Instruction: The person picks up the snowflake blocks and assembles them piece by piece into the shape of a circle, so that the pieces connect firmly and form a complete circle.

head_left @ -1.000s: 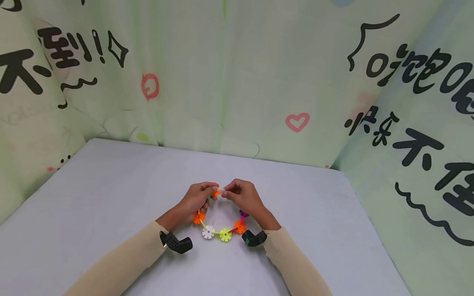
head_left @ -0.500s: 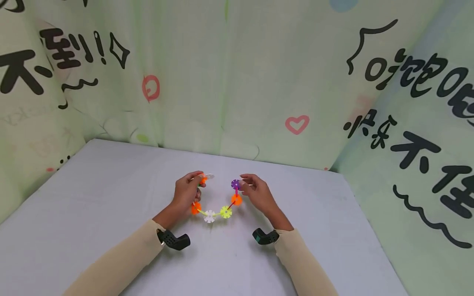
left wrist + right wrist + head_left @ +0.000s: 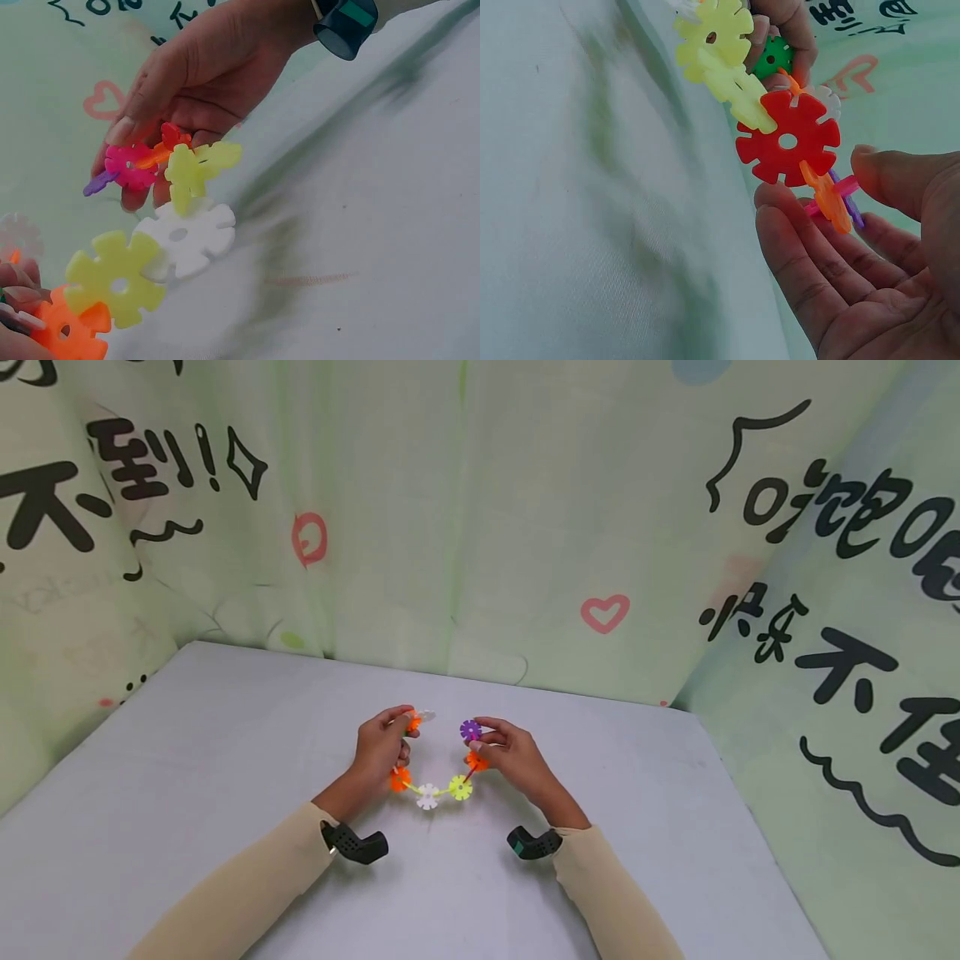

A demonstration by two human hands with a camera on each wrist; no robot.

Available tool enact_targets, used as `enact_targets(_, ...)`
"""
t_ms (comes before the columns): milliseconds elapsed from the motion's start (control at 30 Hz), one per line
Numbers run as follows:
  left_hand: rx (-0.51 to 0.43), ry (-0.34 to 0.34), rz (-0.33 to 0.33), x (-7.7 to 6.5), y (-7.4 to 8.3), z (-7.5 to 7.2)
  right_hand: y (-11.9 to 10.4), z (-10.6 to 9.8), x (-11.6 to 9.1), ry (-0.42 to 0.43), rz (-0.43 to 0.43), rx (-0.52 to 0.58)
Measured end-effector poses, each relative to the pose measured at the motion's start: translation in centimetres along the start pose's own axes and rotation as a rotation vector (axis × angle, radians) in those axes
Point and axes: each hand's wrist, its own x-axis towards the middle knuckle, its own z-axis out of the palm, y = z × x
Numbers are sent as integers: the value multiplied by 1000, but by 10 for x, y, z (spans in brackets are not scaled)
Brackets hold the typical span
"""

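Note:
A chain of slotted plastic snowflake discs hangs in a curve between the hands. My left hand [image 3: 377, 753] pinches one end, at an orange disc [image 3: 415, 722] with a whitish clear disc [image 3: 427, 715] beyond it. A green disc [image 3: 773, 57] shows by its fingers in the right wrist view. My right hand [image 3: 512, 757] holds the other end, thumb and fingers at a pink disc [image 3: 133, 169]. The purple end disc [image 3: 470, 730] sticks up past its fingertips. Between them run yellow, white and red discs [image 3: 787, 139]. The two chain ends are apart.
A white-covered table [image 3: 300, 693] lies beneath the hands. A pale green curtain [image 3: 450, 527] with black lettering and pink hearts surrounds it at the back and sides. Each wrist wears a black camera [image 3: 354, 843].
The hands were together at the clear disc. They have parted and moved up; my right hand left that end, went to the purple end, and now pinches the pink disc. My left hand keeps its grip.

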Motion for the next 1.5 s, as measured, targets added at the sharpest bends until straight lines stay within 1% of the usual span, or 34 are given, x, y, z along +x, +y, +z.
enact_targets(233,46,-56,5,-2,-3,0,0,3,0,-35,-26,-33)
enact_targets(433,77,-81,24,-4,-5,1,-2,5,-2,-66,-35,-29)
enact_targets(633,103,-107,28,-5,-6,2,-3,5,-5,-92,-54,-53)
enact_targets(733,116,-121,26,-5,-6,2,-4,5,-6,-101,-60,-47)
enact_targets(867,127,-131,19,-6,-7,3,-4,5,-7,-131,-69,-52)
enact_targets(1067,175,-142,13,-6,-9,3,-1,2,-6,-173,-69,-100)
enact_targets(1267,222,-124,-1,-6,-14,0,-2,2,-5,-227,-83,-161)
enact_targets(1433,216,-153,-12,-7,-20,3,3,3,-7,-227,-78,-193)
enact_targets(1500,220,-160,8,-6,-21,5,5,3,-8,-218,-82,-192)
